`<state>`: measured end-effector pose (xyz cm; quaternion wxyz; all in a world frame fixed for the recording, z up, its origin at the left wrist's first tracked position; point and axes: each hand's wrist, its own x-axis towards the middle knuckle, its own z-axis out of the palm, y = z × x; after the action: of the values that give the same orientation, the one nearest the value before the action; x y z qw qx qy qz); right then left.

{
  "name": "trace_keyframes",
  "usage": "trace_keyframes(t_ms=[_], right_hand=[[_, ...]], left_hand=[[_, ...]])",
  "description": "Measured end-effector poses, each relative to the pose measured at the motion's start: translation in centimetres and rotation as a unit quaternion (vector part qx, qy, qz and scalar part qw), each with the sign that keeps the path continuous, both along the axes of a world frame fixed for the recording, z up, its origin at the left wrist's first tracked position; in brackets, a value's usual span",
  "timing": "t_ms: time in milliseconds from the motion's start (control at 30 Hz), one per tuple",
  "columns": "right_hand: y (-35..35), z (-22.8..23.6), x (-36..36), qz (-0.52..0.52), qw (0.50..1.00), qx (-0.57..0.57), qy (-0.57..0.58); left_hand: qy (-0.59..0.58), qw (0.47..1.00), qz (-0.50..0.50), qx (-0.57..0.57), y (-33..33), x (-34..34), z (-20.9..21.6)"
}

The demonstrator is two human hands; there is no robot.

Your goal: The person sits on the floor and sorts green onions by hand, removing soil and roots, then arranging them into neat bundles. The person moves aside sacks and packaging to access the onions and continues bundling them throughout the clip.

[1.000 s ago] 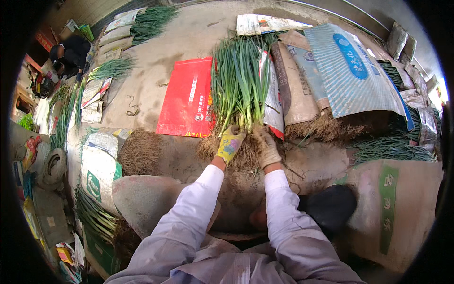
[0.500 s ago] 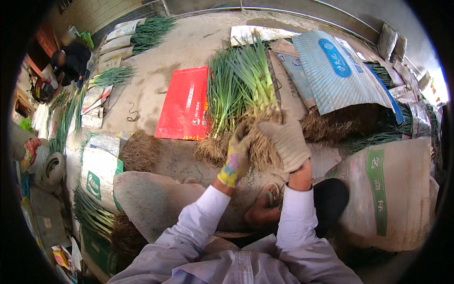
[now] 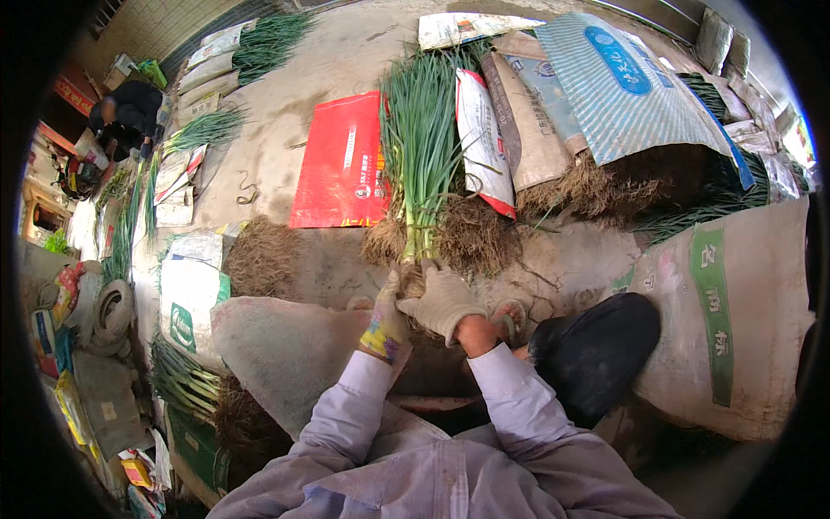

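Observation:
My left hand (image 3: pixel 386 320), in a work glove with a patterned yellow cuff, closes on the root end of a small bunch of green onions (image 3: pixel 420 229). From the other side, my right hand (image 3: pixel 443 303) in a beige knit glove wraps the same roots. Pale stalks run away from me, and their leaves merge with a larger pile of green onions (image 3: pixel 419 104) on the ground. Brown roots of that pile (image 3: pixel 475 235) spread to the right of the held stalks, with more roots to the left. My gloves hide part of the held roots.
A red sack (image 3: pixel 337 164) lies left of the pile, a white-and-red sack (image 3: pixel 484 143) right of it. Beyond are a blue-and-white striped sack (image 3: pixel 635 95) over rooted bundles and a large beige sack (image 3: pixel 722 320). Another person (image 3: pixel 130 117) crouches at far left.
Both hands have come nearer my body and leftward with the root end of the bunch. The white-and-red sack and the roots at right now show where the bunch and hands were.

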<state>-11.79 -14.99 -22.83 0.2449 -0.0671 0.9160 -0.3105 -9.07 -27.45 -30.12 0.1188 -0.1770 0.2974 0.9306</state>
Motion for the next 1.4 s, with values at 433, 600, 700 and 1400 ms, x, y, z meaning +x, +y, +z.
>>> trace_keyframes(t_ms=[433, 600, 700, 1400], right_hand=[[-1.7, -4.0, 0.2, 0.072, 0.980, -0.151, 0.108], [-0.5, -3.9, -0.6, -0.037, 0.874, -0.472, -0.111], [0.9, -6.0, -1.6, -0.172, 0.714, -0.654, -0.182], [-5.1, -15.8, -11.7, -0.507, 0.465, -0.656, -0.310]], left_hand=[[-0.011, 0.990, 0.096, -0.105, -1.2, 1.7, -1.0], [-0.050, 0.994, 0.092, -0.032, -3.5, 1.4, -1.3], [0.000, 0.999, 0.045, 0.020, -3.9, 0.9, -1.3], [-0.084, 0.985, 0.108, 0.107, -3.6, 0.7, 0.6]])
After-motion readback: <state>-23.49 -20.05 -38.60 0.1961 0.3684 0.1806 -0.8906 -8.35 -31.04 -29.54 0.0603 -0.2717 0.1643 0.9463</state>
